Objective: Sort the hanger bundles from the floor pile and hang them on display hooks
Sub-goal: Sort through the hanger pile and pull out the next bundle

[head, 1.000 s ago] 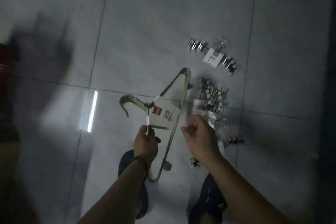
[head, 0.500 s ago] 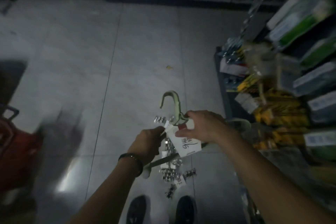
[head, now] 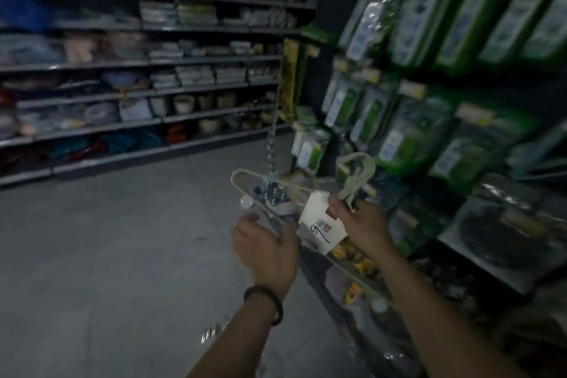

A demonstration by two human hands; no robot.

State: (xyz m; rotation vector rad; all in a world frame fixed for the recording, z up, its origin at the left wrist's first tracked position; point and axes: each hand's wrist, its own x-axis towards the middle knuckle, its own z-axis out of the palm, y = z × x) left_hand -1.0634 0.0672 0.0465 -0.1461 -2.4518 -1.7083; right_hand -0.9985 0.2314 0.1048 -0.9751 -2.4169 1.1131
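While your left hand (head: 266,244) grips the bundle (head: 317,218) by an arm and your right hand (head: 360,224) pinches its neck, up beside hanging packets (head: 411,132), its hook (head: 359,169) may snag them and spill hangers.

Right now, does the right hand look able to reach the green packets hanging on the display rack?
Probably yes: the right hand is close in front of the green packets with nothing between, though it grips the hanger bundle by its neck.
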